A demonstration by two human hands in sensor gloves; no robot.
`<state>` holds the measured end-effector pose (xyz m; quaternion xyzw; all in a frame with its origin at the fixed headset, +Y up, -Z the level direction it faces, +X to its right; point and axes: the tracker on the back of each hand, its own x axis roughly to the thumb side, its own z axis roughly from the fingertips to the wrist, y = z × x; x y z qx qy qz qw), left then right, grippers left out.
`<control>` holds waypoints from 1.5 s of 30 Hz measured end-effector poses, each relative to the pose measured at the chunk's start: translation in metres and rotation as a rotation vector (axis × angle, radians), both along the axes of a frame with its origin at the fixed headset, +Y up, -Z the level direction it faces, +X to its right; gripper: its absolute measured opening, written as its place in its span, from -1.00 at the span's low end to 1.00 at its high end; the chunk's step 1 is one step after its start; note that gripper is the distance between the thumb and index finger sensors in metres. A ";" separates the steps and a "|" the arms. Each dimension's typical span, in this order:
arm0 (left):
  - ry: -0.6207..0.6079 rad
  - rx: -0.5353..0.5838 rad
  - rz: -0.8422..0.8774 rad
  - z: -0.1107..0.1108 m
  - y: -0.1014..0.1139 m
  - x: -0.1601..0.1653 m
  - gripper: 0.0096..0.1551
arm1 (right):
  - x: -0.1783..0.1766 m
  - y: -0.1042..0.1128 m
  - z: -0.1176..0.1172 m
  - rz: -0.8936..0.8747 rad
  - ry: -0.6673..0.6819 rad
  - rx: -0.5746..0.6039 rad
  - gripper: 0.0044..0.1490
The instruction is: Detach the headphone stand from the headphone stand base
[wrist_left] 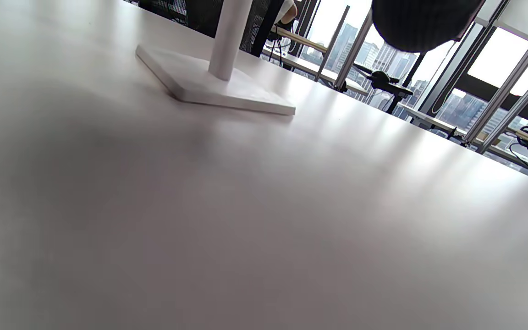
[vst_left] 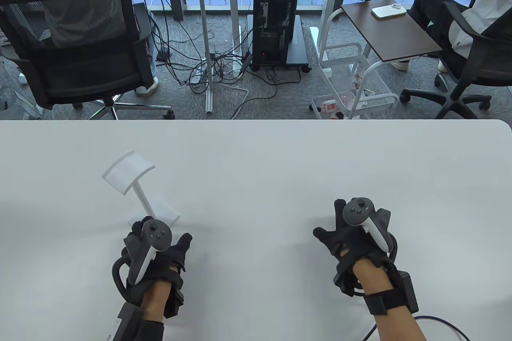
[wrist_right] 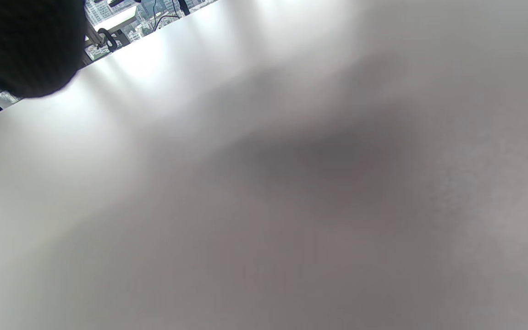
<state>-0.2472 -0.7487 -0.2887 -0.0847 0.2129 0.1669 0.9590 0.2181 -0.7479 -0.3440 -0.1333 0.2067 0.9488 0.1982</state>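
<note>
Stand [vst_left: 138, 189] is still seated in base [wrist_left: 209, 85]; left hand [vst_left: 154, 253] is poised close, right hand [vst_left: 356, 237] well apart, fingers spread, nothing held.

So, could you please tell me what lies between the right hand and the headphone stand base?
Only bare white table in the table view; the left hand sits just below the headphone stand base, beside that stretch, with the right hand far right.
</note>
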 end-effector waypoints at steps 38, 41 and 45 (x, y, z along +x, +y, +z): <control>0.178 0.302 0.341 -0.040 -0.018 -0.057 -0.49 | 0.010 -0.007 -0.002 -0.045 -0.045 0.005 0.14; 0.183 0.332 0.412 -0.027 -0.019 -0.059 -0.51 | 0.007 -0.007 -0.002 -0.040 -0.035 0.006 0.14; 0.136 0.269 0.355 -0.008 -0.014 -0.059 -0.50 | 0.004 -0.006 -0.001 -0.040 -0.022 0.012 0.14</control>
